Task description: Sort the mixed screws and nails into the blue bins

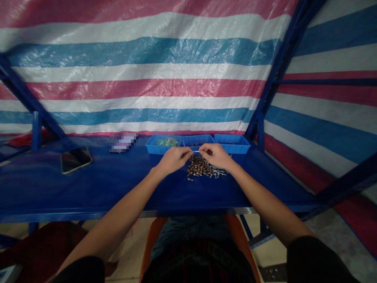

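My left hand (173, 158) and my right hand (215, 155) meet above a heap of small brass-coloured and silver metal parts (203, 168) on the blue table (118, 184). Between their fingertips both hands pinch one thin metal pin (195, 151), held level. The piece is too small to tell more about it. Just behind the hands stand three blue trays: the left tray (163, 144) holds pale green pieces, the middle tray (196, 140) holds a few dark parts, and what the right tray (232, 143) holds is hidden from view.
A phone (75, 159) lies face up on the table at the left. A small blurred packet (123, 142) lies near the back edge. A striped tarpaulin (147, 70) hangs behind, with blue frame posts (275, 70) on the right. An orange seat (153, 239) shows under the table.
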